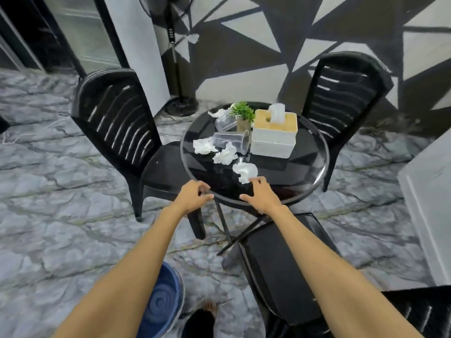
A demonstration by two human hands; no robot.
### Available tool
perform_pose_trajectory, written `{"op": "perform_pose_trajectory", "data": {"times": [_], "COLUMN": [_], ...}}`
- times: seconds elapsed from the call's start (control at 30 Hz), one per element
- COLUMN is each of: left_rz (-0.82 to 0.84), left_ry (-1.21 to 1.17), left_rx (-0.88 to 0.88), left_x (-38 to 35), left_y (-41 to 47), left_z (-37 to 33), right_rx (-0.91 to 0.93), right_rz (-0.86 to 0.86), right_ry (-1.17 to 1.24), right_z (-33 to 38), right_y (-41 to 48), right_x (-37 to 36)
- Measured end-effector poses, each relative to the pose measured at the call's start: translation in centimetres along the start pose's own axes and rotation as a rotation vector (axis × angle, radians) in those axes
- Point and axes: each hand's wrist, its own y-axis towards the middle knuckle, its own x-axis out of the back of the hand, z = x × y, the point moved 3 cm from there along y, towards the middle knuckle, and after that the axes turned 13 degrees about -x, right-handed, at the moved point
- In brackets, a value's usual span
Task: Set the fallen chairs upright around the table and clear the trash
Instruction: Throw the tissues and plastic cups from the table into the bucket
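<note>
At the near rim of the round black glass table (302,174), right hand (261,193) spread beside a crumpled white tissue (245,170). Left hand (192,193) loosely curled there, grip unclear.

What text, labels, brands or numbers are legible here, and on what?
No text in this frame can be read.
Fan: small light marks on the pole's control panel, too small and blurred to read.
Tissue box: no print on the sides that show.
Bucket: no label visible.
</note>
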Motion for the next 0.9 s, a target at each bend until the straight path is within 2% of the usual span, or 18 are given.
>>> {"op": "perform_pose_trajectory", "data": {"times": [0.23, 0.4, 0.57, 0.67, 0.83, 0.9], "left_rz": [0.022, 0.07, 0.165, 0.068, -0.049, -0.088], "left_ry": [0.032, 0.048, 0.095, 0.044, 0.048, 0.002], "left_rx": [-0.167, -0.235, -0.243, -0.178, -0.141, -0.121], "left_x": [0.5, -0.6, -3.0, -3.8, -3.8, -3.3], "left_y": [11.4, 17.3, 19.8, 19.7, 18.4, 17.3], "left_z": [1.3, 2.3, 3.8, 4.4, 4.3, 4.1], "right_rx": [-0.003, -0.007, -0.021, -0.015, 0.012, -0.024], "right_rz": [-0.119, -0.079, -0.085, -0.154, -0.355, -0.401], "right_ry": [-0.084, -0.118, -0.017, 0.046, -0.112, -0.092], "right_z": [1.5, 1.7, 0.1, -0.8, -1.2, -1.1], "right_y": [7.0, 10.6, 12.0, 11.9, 11.2, 10.8], "right_x": [0.4, -0.4, -1.0, -1.1, -0.8, -0.5]}}
